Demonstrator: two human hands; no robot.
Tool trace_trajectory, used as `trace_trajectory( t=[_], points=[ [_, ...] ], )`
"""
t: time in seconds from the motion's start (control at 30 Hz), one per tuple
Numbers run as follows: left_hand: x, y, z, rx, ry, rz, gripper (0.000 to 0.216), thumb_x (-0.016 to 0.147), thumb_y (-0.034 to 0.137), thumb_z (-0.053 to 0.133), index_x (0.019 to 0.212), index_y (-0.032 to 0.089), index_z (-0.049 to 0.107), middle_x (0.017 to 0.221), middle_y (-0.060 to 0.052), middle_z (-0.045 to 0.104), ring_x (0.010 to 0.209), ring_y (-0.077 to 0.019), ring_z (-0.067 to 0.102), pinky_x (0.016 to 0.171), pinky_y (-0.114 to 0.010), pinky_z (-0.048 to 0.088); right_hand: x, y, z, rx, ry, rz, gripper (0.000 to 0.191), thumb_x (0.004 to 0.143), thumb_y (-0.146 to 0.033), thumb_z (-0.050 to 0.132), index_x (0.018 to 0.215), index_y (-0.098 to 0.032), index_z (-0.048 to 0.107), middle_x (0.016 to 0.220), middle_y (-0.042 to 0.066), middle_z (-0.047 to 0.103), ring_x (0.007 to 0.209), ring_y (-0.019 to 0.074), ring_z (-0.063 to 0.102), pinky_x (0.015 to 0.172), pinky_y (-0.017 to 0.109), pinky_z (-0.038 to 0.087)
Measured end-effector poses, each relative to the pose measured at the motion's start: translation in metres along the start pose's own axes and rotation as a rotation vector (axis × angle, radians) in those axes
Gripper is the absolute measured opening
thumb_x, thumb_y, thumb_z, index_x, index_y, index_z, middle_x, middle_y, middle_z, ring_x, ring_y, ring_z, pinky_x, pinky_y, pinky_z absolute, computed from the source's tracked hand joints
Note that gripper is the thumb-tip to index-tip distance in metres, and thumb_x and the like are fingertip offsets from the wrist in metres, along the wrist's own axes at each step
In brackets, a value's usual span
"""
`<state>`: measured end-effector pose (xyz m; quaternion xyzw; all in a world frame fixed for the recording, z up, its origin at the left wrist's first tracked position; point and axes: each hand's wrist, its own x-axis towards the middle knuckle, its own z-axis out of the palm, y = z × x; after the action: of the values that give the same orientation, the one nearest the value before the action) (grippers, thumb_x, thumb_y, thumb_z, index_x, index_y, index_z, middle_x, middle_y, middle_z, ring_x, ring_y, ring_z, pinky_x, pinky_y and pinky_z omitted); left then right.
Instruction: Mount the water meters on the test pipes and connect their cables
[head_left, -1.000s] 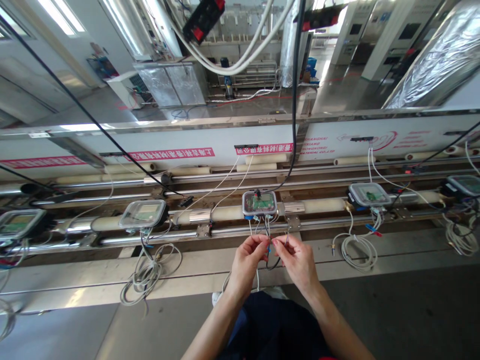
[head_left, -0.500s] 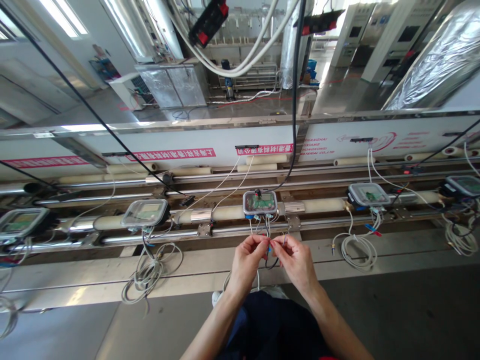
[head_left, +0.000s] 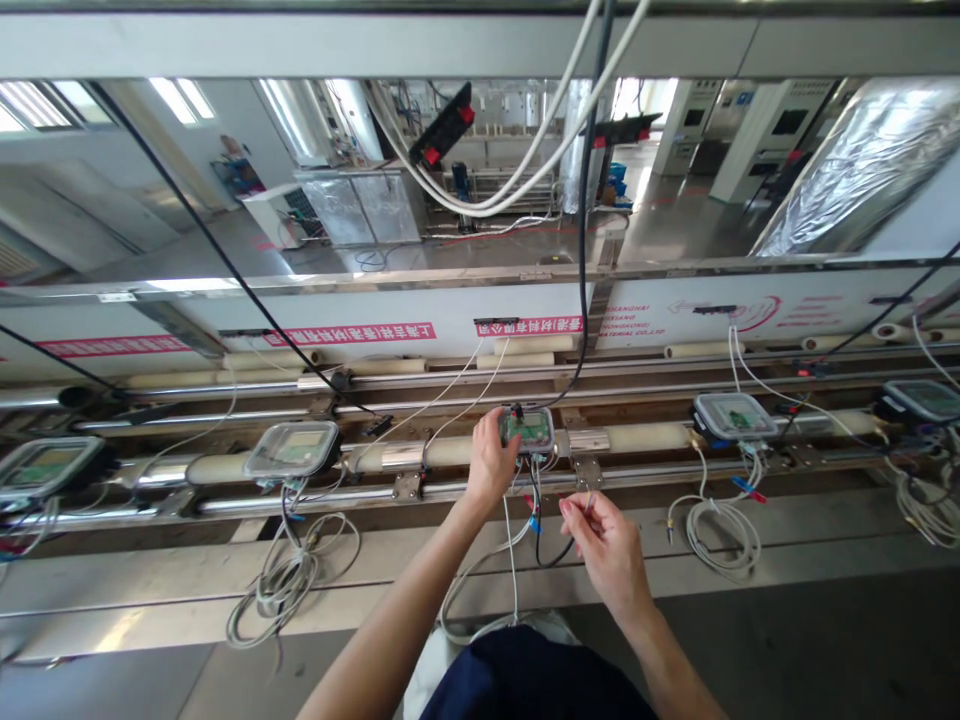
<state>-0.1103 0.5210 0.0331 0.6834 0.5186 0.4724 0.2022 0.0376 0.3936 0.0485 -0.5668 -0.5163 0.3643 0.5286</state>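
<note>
Lengthwise, our clear-lidded circuit box (head_left: pixel 535 430) ran left to right; our left hand (head_left: pixel 493 458) touched its left end, grip unclear; our right hand (head_left: pixel 606 545) pinched a down-looped black cable (head_left: pixel 552 565).

Daylight thru windows (head_left: pixel 34 105), top L, nr blown out; tone's cool, med-bright o'wise. Hard glints on foil-wrapped duct (head_left: pixel 847 170), upper R, & chrome rails (head_left: pixel 352 492); warm-ish glare patch on steel ledge (head_left: pixel 150 617), lower L. Floor (head_left: pixel 787 630) lower R is dim, v. little detail. Clear box lids (head_left: pixel 292 448) catch a pale sheen. Wide-angle stretch twd edges, so outer bits look pulled & tilted. Far bg soft, hazy; pink lettering (head_left: pixel 628 310) only partly readable. Right hand's (head_left: pixel 611 550) fingertips a bit fuzzy, fine detail lost.
</note>
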Motion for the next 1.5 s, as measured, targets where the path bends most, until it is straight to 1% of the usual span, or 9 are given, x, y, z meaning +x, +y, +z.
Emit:
trace_trajectory(
  t=[0.07,0.17,0.37,0.47,0.57,0.73,0.87,1.13,1.5],
  points=[
    [0.021,-0.012,0.006,0.04,-0.054,0.064,0.035,0.078,0.013,0.053,0.113,0.015,0.052,0.114,-0.014,0.056,0.115,-0.0268,0.045,0.104,-0.047,0.031,-0.002,0.0,0.0,-0.003,0.002,-0.005,0.032,0.084,-0.046,0.053,0.078,-0.016,0.062,0.059,0.002,0.061,0.049,0.0105,0.053,0.042,0.019,0.04],
    [0.042,-0.022,0.013,0.009,-0.133,0.089,0.034,0.073,0.009,0.055,0.106,0.019,0.057,0.107,-0.01,0.06,0.109,-0.0254,0.051,0.102,-0.044,0.034,-0.004,0.0,-0.001,-0.025,0.012,0.001,0.031,0.084,-0.046,0.053,0.077,-0.016,0.062,0.059,0.001,0.06,0.049,0.0106,0.052,0.043,0.019,0.04],
    [0.05,-0.025,0.009,-0.078,-0.184,0.005,0.017,0.068,0.014,0.063,0.084,0.02,0.059,0.088,-0.007,0.065,0.091,-0.0243,0.057,0.09,-0.041,0.042,-0.006,0.002,-0.003,-0.042,0.02,0.024,0.03,0.085,-0.045,0.052,0.078,-0.017,0.061,0.059,0.0,0.06,0.049,0.0105,0.051,0.045,0.02,0.039],
    [0.035,-0.02,0.002,-0.173,-0.208,-0.088,0.013,0.07,0.025,0.065,0.08,0.02,0.058,0.079,-0.004,0.065,0.078,-0.0212,0.06,0.08,-0.037,0.047,-0.007,-0.001,-0.004,-0.034,0.03,0.027,0.03,0.084,-0.045,0.053,0.079,-0.017,0.061,0.059,0.0,0.059,0.049,0.0108,0.051,0.045,0.02,0.04],
    [0.007,-0.008,-0.005,-0.307,-0.278,-0.182,0.021,0.074,0.033,0.061,0.088,0.017,0.057,0.078,-0.005,0.067,0.073,-0.0193,0.063,0.07,-0.033,0.051,-0.008,-0.009,-0.005,-0.046,0.046,0.015,0.028,0.084,-0.043,0.053,0.079,-0.017,0.061,0.058,0.0,0.059,0.049,0.0108,0.051,0.047,0.02,0.041],
    [-0.045,0.023,-0.018,-0.75,-0.297,-0.453,0.035,0.074,0.031,0.065,0.101,0.013,0.055,0.095,-0.009,0.068,0.087,-0.0181,0.065,0.083,-0.033,0.051,-0.01,-0.023,-0.002,-0.118,0.064,-0.045,0.024,0.085,-0.039,0.053,0.075,-0.018,0.058,0.056,-0.002,0.054,0.049,0.0094,0.048,0.049,0.02,0.039],
    [-0.068,0.048,-0.029,-0.883,-0.262,-0.569,0.034,0.071,0.03,0.07,0.095,0.014,0.053,0.092,-0.008,0.07,0.083,-0.0175,0.066,0.081,-0.031,0.051,-0.014,-0.027,0.002,-0.217,0.089,-0.11,0.022,0.086,-0.035,0.052,0.072,-0.018,0.057,0.055,-0.003,0.052,0.047,0.0083,0.045,0.048,0.02,0.037],
    [-0.084,0.076,-0.034,-0.869,-0.198,-0.546,0.033,0.075,0.031,0.067,0.091,0.019,0.041,0.085,-0.005,0.07,0.076,-0.0182,0.067,0.071,-0.031,0.053,-0.021,-0.038,0.006,-0.337,0.14,-0.214,0.018,0.084,-0.031,0.054,0.071,-0.019,0.056,0.053,-0.004,0.054,0.044,0.0075,0.044,0.048,0.02,0.036],
    [-0.094,0.081,-0.032,-0.756,-0.115,-0.457,0.028,0.077,0.028,0.065,0.087,0.021,0.04,0.086,-0.004,0.071,0.081,-0.0177,0.066,0.074,-0.027,0.05,-0.02,-0.043,0.009,-0.326,0.15,-0.229,0.017,0.084,-0.029,0.054,0.07,-0.02,0.052,0.055,-0.003,0.057,0.044,0.0082,0.048,0.049,0.02,0.037]
  ],
)
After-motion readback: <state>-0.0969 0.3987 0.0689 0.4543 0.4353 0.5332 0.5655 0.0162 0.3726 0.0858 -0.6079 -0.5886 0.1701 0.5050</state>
